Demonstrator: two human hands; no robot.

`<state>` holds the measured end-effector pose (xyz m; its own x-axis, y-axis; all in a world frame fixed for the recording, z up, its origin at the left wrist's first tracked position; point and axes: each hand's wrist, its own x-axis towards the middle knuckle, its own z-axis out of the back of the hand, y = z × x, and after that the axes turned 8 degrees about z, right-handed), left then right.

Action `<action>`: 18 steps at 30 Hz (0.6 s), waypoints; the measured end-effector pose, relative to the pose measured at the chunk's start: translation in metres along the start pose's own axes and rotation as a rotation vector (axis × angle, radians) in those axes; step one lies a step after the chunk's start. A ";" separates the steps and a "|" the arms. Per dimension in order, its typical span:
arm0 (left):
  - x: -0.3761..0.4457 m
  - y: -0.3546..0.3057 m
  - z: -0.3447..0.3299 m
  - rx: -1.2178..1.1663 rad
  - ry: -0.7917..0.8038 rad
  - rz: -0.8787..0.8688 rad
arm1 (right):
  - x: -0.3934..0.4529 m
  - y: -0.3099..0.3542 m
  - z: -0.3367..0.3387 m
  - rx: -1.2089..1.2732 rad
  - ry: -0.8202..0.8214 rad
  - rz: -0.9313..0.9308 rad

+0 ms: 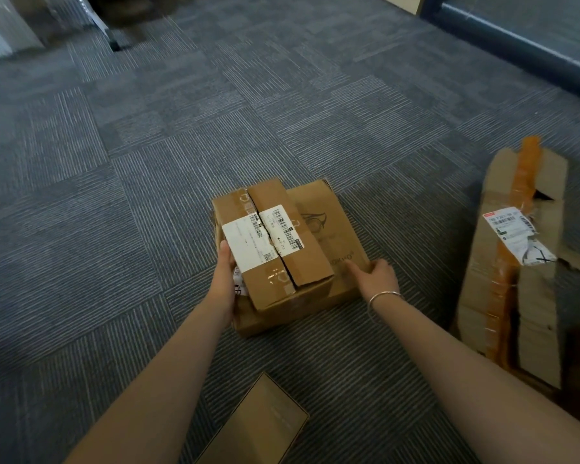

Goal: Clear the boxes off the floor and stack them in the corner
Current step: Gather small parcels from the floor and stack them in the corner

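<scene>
Cardboard fills the middle of the frame: a small taped box (271,244) with a split white shipping label sits on top of a wider, flatter box (329,226), and the pair rests on grey striped carpet tiles (148,145). The left hand (224,276) lies flat against the small box's left side, fingers straight and pressed to the cardboard. The right hand (374,274) — a thin bracelet (382,298) on its wrist — curls over the near right corner of the wider box, fingers gripping its edge. At the right of the frame lies a flattened, torn box (516,262) with a strip of orange tape down its length and a crumpled label peeling off (its lower end runs behind the right forearm). At the bottom centre, between the two forearms, a plain tan box (265,426) lies on the carpet, partly cut off by the frame edge. Along the upper right runs a dark baseboard (516,48) — blurred.
</scene>
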<state>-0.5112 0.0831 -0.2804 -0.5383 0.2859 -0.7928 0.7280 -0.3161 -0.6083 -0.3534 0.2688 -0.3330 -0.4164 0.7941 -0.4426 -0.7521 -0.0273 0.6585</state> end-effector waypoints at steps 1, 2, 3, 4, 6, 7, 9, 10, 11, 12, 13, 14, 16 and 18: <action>0.002 0.002 0.003 0.001 -0.005 0.000 | -0.003 -0.001 0.000 -0.027 -0.004 -0.014; 0.004 0.003 0.006 0.008 -0.004 0.004 | -0.004 -0.003 0.000 -0.048 0.010 -0.036; 0.004 0.003 0.010 0.016 -0.006 0.001 | -0.006 -0.005 0.000 -0.062 0.034 -0.069; 0.004 0.004 0.014 0.024 -0.010 -0.001 | -0.007 -0.006 -0.001 -0.070 0.061 -0.109; 0.003 0.004 0.020 0.006 -0.021 0.026 | -0.009 -0.007 -0.002 -0.094 0.101 -0.169; 0.003 0.005 0.024 -0.005 -0.035 0.043 | -0.009 -0.007 -0.003 -0.104 0.111 -0.185; 0.000 0.005 0.027 -0.007 -0.059 0.065 | -0.010 -0.005 -0.005 -0.085 0.099 -0.190; -0.003 0.005 0.026 0.000 -0.067 0.061 | -0.012 -0.003 -0.005 -0.066 0.084 -0.180; -0.007 0.005 0.026 0.008 -0.081 0.056 | -0.014 0.000 -0.006 -0.051 0.068 -0.158; -0.010 0.005 0.027 0.010 -0.091 0.054 | -0.015 0.001 -0.007 -0.040 0.051 -0.126; -0.013 0.008 0.029 0.005 -0.102 0.056 | -0.017 0.003 -0.008 -0.033 0.030 -0.086; -0.014 0.012 0.033 0.002 -0.133 0.059 | -0.020 0.003 -0.008 -0.023 0.001 -0.046; -0.013 0.026 0.045 0.042 -0.217 0.084 | -0.027 0.004 -0.010 0.002 -0.065 0.017; -0.015 0.043 0.056 0.073 -0.258 0.115 | -0.037 0.002 -0.014 0.044 -0.118 0.030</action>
<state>-0.4952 0.0148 -0.2967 -0.5508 0.0077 -0.8346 0.7633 -0.4000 -0.5074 -0.3466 0.2310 -0.3241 -0.3735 0.8592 -0.3497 -0.7162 -0.0274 0.6974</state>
